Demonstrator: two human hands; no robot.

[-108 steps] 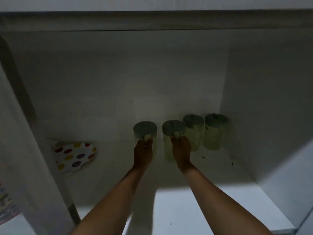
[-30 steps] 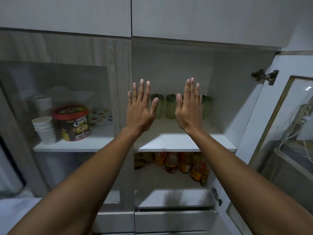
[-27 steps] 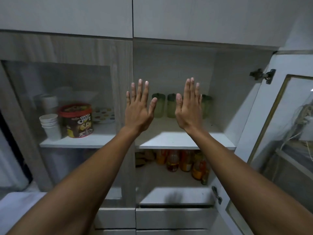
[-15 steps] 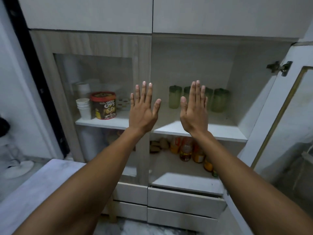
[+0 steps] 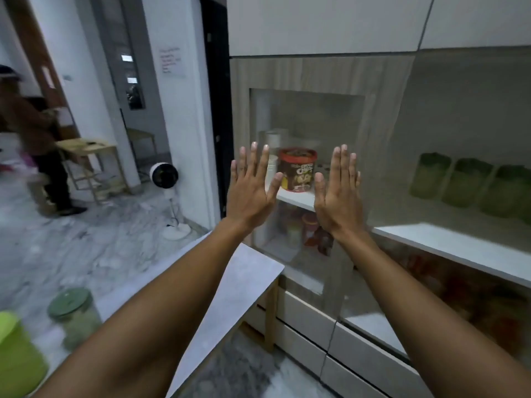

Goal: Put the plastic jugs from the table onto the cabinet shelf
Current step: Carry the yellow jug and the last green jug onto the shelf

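Observation:
Several pale green plastic jugs with dark green lids (image 5: pixel 429 176) stand in a row on the white cabinet shelf (image 5: pixel 448 242) at the right. One more jug with a green lid (image 5: pixel 73 317) stands on the grey table (image 5: pixel 230 285) at lower left. My left hand (image 5: pixel 251 185) and my right hand (image 5: pixel 339 188) are both raised in front of the cabinet, fingers spread, palms away from me, holding nothing. They are well left of the shelved jugs and above the table.
A bright green container (image 5: pixel 17 357) sits at the lower left edge. Behind the glass door are a red cereal tub (image 5: pixel 298 169) and paper cups (image 5: pixel 271 168). A white fan (image 5: pixel 166 179) stands on the marble floor. A person (image 5: pixel 31 145) is by a wooden stool at far left.
My view has swung left, away from the open cabinet towards the table and room. Both hands stay raised and spread; the shelved jugs have shifted to the right edge of view.

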